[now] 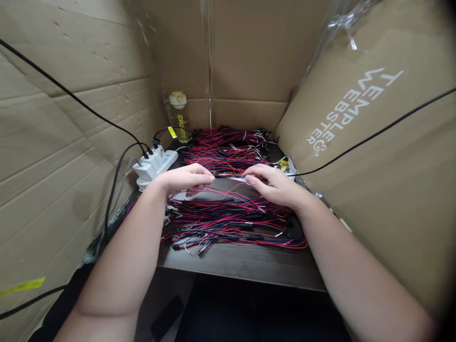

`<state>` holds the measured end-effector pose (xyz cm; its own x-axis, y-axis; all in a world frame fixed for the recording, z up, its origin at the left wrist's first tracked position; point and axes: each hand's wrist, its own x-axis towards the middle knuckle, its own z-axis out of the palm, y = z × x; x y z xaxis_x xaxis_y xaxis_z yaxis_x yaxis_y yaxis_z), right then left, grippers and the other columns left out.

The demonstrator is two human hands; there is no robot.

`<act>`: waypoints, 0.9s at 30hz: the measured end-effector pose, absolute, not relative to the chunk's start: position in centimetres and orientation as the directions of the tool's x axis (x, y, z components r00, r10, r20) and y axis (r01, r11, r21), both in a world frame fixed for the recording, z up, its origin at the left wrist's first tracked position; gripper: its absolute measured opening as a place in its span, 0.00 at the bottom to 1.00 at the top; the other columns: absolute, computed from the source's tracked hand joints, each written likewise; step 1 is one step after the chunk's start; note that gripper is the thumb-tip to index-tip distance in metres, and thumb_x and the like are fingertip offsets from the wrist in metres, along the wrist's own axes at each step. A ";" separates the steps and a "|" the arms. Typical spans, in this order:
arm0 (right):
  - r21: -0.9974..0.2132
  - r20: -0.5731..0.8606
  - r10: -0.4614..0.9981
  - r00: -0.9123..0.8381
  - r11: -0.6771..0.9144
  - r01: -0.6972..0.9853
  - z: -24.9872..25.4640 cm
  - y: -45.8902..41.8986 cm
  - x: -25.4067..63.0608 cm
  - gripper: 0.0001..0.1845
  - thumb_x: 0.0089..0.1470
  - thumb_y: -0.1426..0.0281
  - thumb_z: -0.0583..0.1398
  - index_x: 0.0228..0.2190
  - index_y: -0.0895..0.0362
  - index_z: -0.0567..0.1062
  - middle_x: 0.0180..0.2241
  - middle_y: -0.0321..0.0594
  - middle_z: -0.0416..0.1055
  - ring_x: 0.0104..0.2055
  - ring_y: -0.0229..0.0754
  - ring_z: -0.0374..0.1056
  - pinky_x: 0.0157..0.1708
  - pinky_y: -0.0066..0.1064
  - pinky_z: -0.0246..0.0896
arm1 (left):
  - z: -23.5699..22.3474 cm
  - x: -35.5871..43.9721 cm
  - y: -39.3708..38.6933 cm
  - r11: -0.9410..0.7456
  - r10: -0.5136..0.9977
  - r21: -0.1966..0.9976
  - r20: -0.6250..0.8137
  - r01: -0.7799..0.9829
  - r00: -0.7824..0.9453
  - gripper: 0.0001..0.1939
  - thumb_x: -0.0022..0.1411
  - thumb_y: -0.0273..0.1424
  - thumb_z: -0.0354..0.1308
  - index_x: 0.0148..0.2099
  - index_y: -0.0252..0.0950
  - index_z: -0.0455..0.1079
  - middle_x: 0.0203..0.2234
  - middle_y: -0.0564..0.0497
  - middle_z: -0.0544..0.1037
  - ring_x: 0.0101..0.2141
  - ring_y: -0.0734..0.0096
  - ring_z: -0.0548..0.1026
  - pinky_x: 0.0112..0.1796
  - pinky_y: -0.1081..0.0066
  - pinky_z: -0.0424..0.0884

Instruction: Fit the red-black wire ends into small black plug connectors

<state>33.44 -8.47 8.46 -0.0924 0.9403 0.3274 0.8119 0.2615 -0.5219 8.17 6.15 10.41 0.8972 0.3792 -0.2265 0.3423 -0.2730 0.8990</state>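
Between my two hands a thin wire harness (228, 176) is stretched level above the table, with a black sleeve at its left end. My left hand (192, 177) is closed, thumb and fingertips pinching that end. Fingers curled, my right hand (267, 183) pinches the harness at the other side. Closer to me lies a near pile of wire harnesses (231, 218) in red, blue and black, with loose ends and small connectors. Beyond my hands is a far pile of similar harnesses (228, 147).
A white power strip (156, 166) with plugged-in adapters stands at the left. A bottle (179, 116) with a cream lid is at the back. Cardboard walls (245, 52) enclose the dark table (235, 261) on three sides. A black cable (374, 128) crosses the right.
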 end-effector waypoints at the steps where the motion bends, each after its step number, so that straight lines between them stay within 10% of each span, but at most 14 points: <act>1: -0.569 0.287 0.950 -0.121 0.270 0.777 8.7 -8.6 33.2 0.21 0.67 0.59 0.54 0.43 0.58 0.82 0.43 0.47 0.81 0.44 0.47 0.75 0.45 0.36 0.66 | 10.4 8.2 6.2 -0.257 0.406 0.902 -0.225 0.347 0.886 0.23 0.61 0.47 0.62 0.25 0.36 0.61 0.15 0.56 0.60 0.15 0.81 0.57 0.17 0.75 0.54; 9: -0.850 -0.042 0.969 -0.244 0.093 0.518 10.1 -9.9 33.2 0.27 0.62 0.47 0.59 0.31 0.59 0.80 0.20 0.35 0.71 0.22 0.35 0.64 0.25 0.27 0.57 | 10.5 8.4 6.7 -0.407 0.626 0.874 0.055 0.266 0.778 0.24 0.66 0.48 0.57 0.27 0.37 0.56 0.16 0.58 0.58 0.15 0.82 0.56 0.16 0.76 0.51; 18: -0.969 0.230 0.967 -0.110 0.238 0.062 10.6 -10.3 36.5 0.20 0.56 0.56 0.66 0.23 0.60 0.79 0.13 0.29 0.55 0.18 0.31 0.46 0.22 0.29 0.38 | 11.1 6.8 7.2 -0.107 0.341 0.972 -0.163 0.210 0.926 0.42 0.57 0.68 0.46 0.25 0.32 0.75 0.13 0.47 0.66 0.15 0.74 0.60 0.20 0.69 0.62; 27: -0.989 0.135 0.991 -0.005 0.135 0.067 10.7 -10.2 37.4 0.15 0.50 0.60 0.64 0.22 0.59 0.79 0.10 0.25 0.45 0.15 0.30 0.39 0.19 0.29 0.36 | 11.8 4.6 8.8 -0.291 0.590 0.952 0.101 0.094 0.801 0.09 0.43 0.33 0.72 0.29 0.34 0.82 0.26 0.42 0.81 0.27 0.66 0.76 0.30 0.70 0.75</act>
<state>37.44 -10.20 10.75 -0.0054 0.9908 0.1353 0.0671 0.1354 -0.9885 4.59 8.82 11.76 0.8012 0.5897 0.1013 0.0935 -0.2907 0.9522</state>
